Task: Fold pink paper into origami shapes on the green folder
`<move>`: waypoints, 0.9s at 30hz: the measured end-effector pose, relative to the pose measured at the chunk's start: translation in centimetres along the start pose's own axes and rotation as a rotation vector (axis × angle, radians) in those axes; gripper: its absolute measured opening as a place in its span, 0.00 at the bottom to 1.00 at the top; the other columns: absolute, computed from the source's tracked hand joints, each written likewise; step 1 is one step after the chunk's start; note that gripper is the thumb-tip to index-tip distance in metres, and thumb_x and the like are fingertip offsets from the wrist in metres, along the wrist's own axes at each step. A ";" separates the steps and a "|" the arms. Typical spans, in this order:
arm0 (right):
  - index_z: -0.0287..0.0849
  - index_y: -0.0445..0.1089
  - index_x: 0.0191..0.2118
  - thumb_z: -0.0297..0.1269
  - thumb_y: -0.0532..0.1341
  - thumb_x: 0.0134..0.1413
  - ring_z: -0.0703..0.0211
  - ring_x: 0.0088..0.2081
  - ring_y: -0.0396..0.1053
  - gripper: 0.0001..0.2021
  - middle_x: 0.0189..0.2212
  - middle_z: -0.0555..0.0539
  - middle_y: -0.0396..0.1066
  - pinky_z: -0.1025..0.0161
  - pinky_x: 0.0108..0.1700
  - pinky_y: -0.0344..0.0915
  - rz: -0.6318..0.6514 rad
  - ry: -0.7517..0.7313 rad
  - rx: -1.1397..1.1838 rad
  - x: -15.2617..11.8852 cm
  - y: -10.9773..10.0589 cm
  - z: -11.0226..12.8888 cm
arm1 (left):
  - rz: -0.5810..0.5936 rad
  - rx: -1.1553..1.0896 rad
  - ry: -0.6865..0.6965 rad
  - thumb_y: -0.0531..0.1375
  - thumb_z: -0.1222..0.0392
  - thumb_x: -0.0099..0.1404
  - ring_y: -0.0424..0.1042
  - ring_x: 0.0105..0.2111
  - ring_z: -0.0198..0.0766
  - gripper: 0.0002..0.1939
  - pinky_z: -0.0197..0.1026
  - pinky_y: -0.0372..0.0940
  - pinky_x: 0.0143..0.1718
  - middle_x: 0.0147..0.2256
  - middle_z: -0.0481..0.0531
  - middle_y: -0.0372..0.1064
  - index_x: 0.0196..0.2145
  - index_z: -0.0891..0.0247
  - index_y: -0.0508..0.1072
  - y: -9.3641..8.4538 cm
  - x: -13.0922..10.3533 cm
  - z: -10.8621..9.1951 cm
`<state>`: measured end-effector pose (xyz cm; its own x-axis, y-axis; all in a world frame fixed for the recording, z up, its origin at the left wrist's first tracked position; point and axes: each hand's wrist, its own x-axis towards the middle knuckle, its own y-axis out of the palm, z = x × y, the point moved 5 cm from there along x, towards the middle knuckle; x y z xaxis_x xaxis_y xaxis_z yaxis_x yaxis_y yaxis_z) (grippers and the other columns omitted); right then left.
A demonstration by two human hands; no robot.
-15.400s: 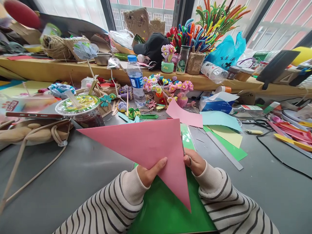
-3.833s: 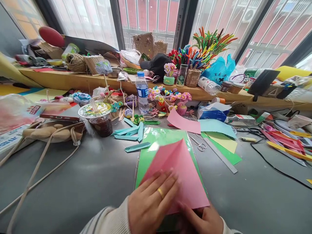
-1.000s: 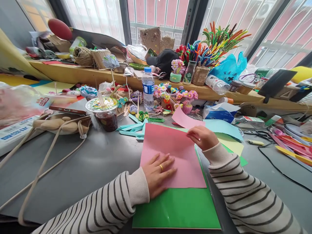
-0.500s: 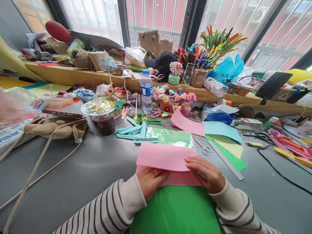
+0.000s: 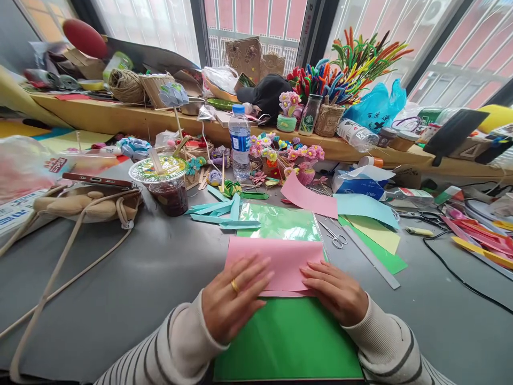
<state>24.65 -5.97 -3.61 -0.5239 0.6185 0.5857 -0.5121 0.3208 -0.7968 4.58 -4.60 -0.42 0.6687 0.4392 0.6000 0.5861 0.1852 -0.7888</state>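
Observation:
A pink sheet of paper (image 5: pixel 280 256) is folded over on itself, its upper layer ending just short of the lower layer's near edge. It rests across the top of a green board (image 5: pixel 288 342) and a clear plastic sleeve (image 5: pixel 288 222). My left hand (image 5: pixel 238 294), with a ring on one finger, is over the paper's left part, fingers stretched out and slightly blurred. On the right edge, my right hand (image 5: pixel 336 291) lies with its fingers extended flat on the fold. Small scissors (image 5: pixel 335 235) lie just beyond the paper's right corner.
Folded light-blue paper strips (image 5: pixel 224 211) lie behind the paper. Right of it are a ruler (image 5: pixel 372 256) and coloured sheets (image 5: pixel 366 211). A lidded drink cup (image 5: pixel 164 187) and a water bottle (image 5: pixel 240 144) stand farther back. A corded bag (image 5: pixel 88 206) lies left.
My left hand has come out from under the pink paper's upper flap and moved on top of it. The flap now lies lower and flatter. My right hand has stayed at the right edge.

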 end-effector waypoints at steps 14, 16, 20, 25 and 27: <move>0.37 0.64 0.43 0.22 0.54 0.46 0.54 0.47 0.61 0.15 0.39 0.41 0.69 0.55 0.45 0.64 0.036 -0.025 0.066 -0.1 -0.5 0.6 | 0.180 0.111 0.030 0.47 0.55 0.61 0.47 0.54 0.44 0.18 0.49 0.50 0.51 0.50 0.54 0.57 0.48 0.62 0.61 3.4 -1.5 2.6; 0.37 0.64 0.42 0.24 0.55 0.45 0.54 0.46 0.61 0.15 0.39 0.41 0.69 0.55 0.45 0.64 0.044 -0.022 0.063 -0.2 -0.5 0.6 | 0.163 0.089 0.044 0.47 0.55 0.61 0.48 0.54 0.44 0.18 0.48 0.52 0.50 0.50 0.55 0.58 0.47 0.63 0.62 3.4 -1.5 2.6; 0.37 0.65 0.41 0.25 0.56 0.46 0.53 0.46 0.62 0.14 0.38 0.41 0.69 0.55 0.45 0.64 0.061 -0.027 0.062 -0.2 -0.5 0.5 | 0.121 0.027 0.075 0.48 0.58 0.60 0.51 0.53 0.44 0.17 0.47 0.56 0.49 0.48 0.57 0.60 0.45 0.65 0.64 3.3 -1.7 2.6; 0.37 0.64 0.43 0.25 0.56 0.45 0.54 0.45 0.63 0.15 0.37 0.43 0.70 0.56 0.45 0.64 0.055 -0.018 0.039 -0.2 -0.6 0.6 | 0.036 -0.012 0.113 0.51 0.63 0.59 0.56 0.50 0.42 0.15 0.44 0.59 0.48 0.45 0.58 0.63 0.45 0.68 0.63 3.2 -2.0 2.3; 0.38 0.63 0.44 0.25 0.56 0.45 0.55 0.45 0.63 0.17 0.37 0.43 0.70 0.57 0.45 0.64 0.049 0.001 0.010 -0.3 -0.6 0.7 | 0.012 -0.004 0.122 0.52 0.64 0.58 0.56 0.50 0.43 0.15 0.45 0.59 0.48 0.44 0.59 0.64 0.45 0.69 0.63 3.3 -2.0 2.1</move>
<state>24.63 -6.82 -3.17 -0.5480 0.6339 0.5457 -0.4923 0.2830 -0.8231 4.17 -3.02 -4.52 0.7263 0.3306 0.6027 0.5797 0.1767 -0.7955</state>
